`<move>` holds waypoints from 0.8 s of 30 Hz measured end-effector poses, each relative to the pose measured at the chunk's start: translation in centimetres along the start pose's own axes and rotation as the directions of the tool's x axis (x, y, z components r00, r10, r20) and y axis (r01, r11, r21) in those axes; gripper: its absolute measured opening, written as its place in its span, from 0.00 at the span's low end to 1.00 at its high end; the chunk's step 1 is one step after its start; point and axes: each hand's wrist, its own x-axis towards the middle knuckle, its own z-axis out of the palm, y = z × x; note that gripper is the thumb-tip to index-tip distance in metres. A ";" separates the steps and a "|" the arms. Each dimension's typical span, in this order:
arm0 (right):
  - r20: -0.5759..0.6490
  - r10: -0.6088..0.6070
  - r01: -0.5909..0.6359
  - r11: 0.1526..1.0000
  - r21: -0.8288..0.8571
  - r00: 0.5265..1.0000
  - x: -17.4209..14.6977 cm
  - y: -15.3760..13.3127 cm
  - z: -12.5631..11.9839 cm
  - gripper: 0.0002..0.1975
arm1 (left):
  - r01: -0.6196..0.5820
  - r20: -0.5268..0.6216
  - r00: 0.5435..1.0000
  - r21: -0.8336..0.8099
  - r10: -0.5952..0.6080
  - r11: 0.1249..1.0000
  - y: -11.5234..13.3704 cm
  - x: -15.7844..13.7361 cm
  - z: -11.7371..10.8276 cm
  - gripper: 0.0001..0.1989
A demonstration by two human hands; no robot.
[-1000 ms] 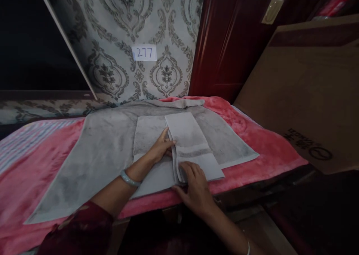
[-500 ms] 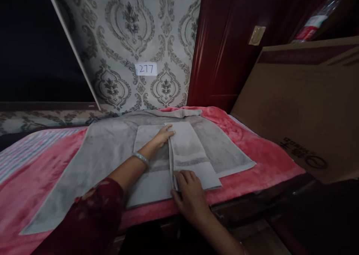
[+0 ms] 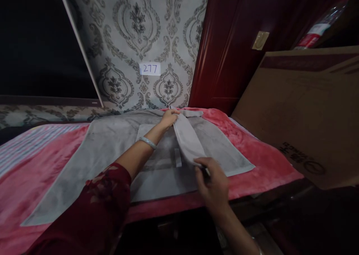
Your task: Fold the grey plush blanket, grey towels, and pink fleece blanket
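Observation:
A folded light grey towel [image 3: 189,135] is raised between both my hands, its near end lifted. My left hand [image 3: 169,118] pinches its far end. My right hand [image 3: 213,184] is closed on its near corner, with the fingertips partly hidden. Under it a flat grey towel layer [image 3: 159,184] with a darker band and a small white tag [image 3: 178,157] lies spread; I cannot tell whether both are one towel. All this rests on a larger grey cloth [image 3: 106,146].
A pink plush blanket [image 3: 260,156] lies under the grey cloth, over a striped cloth [image 3: 42,139]. A cardboard box [image 3: 303,109] stands at the right, with a plastic bottle [image 3: 322,27] behind it. A dark screen [image 3: 42,42] is at the left. A paper label [image 3: 150,68] is on the wall.
Both hands have lifted the folded towel part off the layer below. My left hand moved away from me, my right hand up and to the right. The white tag has come into sight.

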 end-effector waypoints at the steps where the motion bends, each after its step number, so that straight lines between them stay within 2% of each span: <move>1: 0.049 -0.028 0.027 0.999 0.023 0.998 -0.5 -0.4 1.0 0.12 | -0.010 -0.025 1.000 0.012 0.010 1.000 -0.2 -0.1 -0.8 0.22; 5: 0.262 -0.095 0.080 0.995 0.066 0.960 -4.1 -0.8 5.8 0.18 | 0.061 -0.097 0.994 0.088 -0.053 0.994 -3.5 -1.5 -4.2 0.18; 8: 0.368 -0.099 0.095 0.995 0.031 0.925 -6.0 -0.7 7.8 0.19 | 0.136 -0.119 0.986 0.130 -0.121 0.982 -6.6 -2.8 -6.1 0.14; 11: 0.454 -0.026 0.034 0.999 -0.010 0.891 -6.4 -0.9 7.8 0.19 | 0.144 -0.114 0.985 0.137 -0.129 0.980 -8.6 -3.4 -6.7 0.14; 14: 0.516 0.079 -0.041 0.996 -0.084 0.853 -6.2 -1.4 7.1 0.19 | 0.117 -0.106 0.989 0.117 -0.105 0.986 -9.2 -3.1 -6.5 0.16; 17: 0.567 0.109 -0.028 0.988 -0.149 0.816 -5.6 -1.7 6.6 0.15 | 0.102 -0.120 0.989 0.105 -0.089 0.989 -9.5 -2.7 -6.3 0.21; 19: 0.567 0.096 -0.004 0.987 -0.162 0.818 -4.8 -1.9 6.5 0.14 | 0.100 -0.131 0.988 0.105 -0.086 0.989 -9.6 -2.4 -6.4 0.25; 22: 0.506 0.054 0.023 0.989 -0.144 0.861 -3.5 -2.2 6.7 0.13 | 0.107 -0.144 0.985 0.100 -0.092 0.989 -9.6 -2.4 -6.6 0.29; 24: 0.510 0.019 0.062 0.988 -0.142 0.860 -3.1 -2.6 7.2 0.12 | 0.116 -0.154 0.983 0.097 -0.100 0.988 -9.7 -2.4 -6.8 0.29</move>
